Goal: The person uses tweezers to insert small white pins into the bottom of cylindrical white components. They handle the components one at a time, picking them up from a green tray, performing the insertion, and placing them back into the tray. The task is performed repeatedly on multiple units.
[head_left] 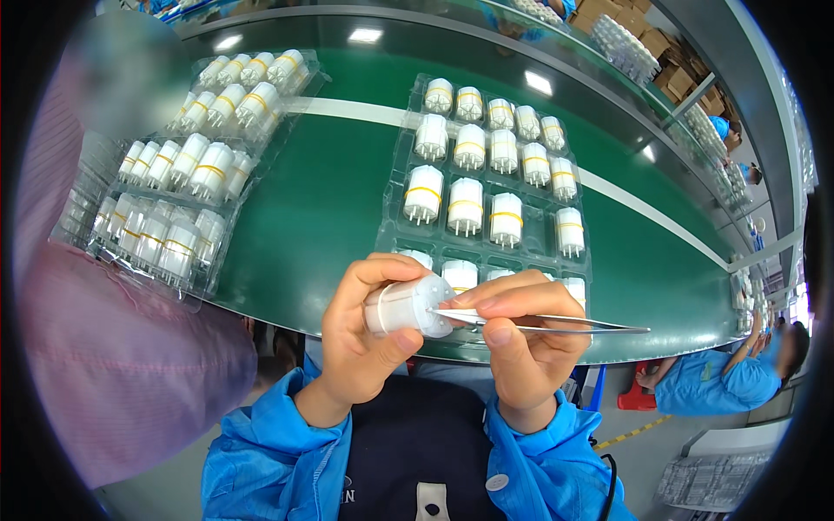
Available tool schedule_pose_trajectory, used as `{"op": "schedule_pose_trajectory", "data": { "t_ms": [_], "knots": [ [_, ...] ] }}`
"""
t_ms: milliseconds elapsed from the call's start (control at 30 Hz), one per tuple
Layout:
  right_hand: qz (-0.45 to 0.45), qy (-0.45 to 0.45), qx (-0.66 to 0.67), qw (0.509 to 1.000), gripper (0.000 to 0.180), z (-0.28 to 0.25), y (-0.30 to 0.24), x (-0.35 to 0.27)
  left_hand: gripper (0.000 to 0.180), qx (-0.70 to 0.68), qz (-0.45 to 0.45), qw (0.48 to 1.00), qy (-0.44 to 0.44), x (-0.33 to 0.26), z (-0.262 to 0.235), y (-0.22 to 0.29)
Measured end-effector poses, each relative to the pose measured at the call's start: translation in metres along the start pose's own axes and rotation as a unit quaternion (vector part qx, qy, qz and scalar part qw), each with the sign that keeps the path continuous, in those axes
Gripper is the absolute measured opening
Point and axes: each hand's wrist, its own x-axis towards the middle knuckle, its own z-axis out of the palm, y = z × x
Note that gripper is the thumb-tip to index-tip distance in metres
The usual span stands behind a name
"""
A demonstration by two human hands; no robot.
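Snugly, the left hand (360, 347) cups a cylinder (403, 309).

White cylinder (393, 308) in left fingers (387, 350), tweezers (618, 328) in right fingers (532, 301).

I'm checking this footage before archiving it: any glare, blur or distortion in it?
In the head view, the green belt curves toward the black rim; bright glare spots the dark strip beyond it; same view, the upper left is smeared, while the tweezers and white cylinder look fairly sharp.
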Motion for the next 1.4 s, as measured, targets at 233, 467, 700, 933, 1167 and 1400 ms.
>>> {"op": "schedule_pose_trajectory", "data": {
  "t_ms": [233, 467, 700, 933, 1167, 1400],
  "knots": [
    [-0.002, 0.000, -0.015, 1.000, 0.014, 0.001, -0.001, 0.000, 0.055, 0.060, 0.059, 0.996, -0.018, 0.001, -0.004, -0.003],
    [-0.033, -0.008, -0.066, 0.997, 0.014, 0.003, -0.001, 0.001, 0.050, 0.068, 0.111, 0.991, -0.031, 0.000, -0.004, -0.006],
    [-0.063, -0.057, -0.132, 0.988, 0.014, 0.003, -0.012, 0.008, 0.049, 0.098, 0.170, 0.978, -0.067, 0.000, -0.013, -0.009],
    [-0.048, 0.049, 0.062, 0.996, 0.013, -0.008, -0.011, 0.014, 0.050, 0.051, 0.172, 0.981, -0.078, 0.006, -0.013, -0.005],
    [-0.015, 0.124, 0.076, 0.989, 0.023, -0.009, -0.003, 0.003, 0.059, 0.011, 0.054, 0.998, 0.038, 0.006, -0.001, 0.005],
    [0.018, 0.063, 0.121, 0.990, 0.015, -0.006, 0.000, -0.005, 0.059, 0.007, 0.046, 0.999, 0.025, 0.006, 0.004, 0.005]
  ]
}}
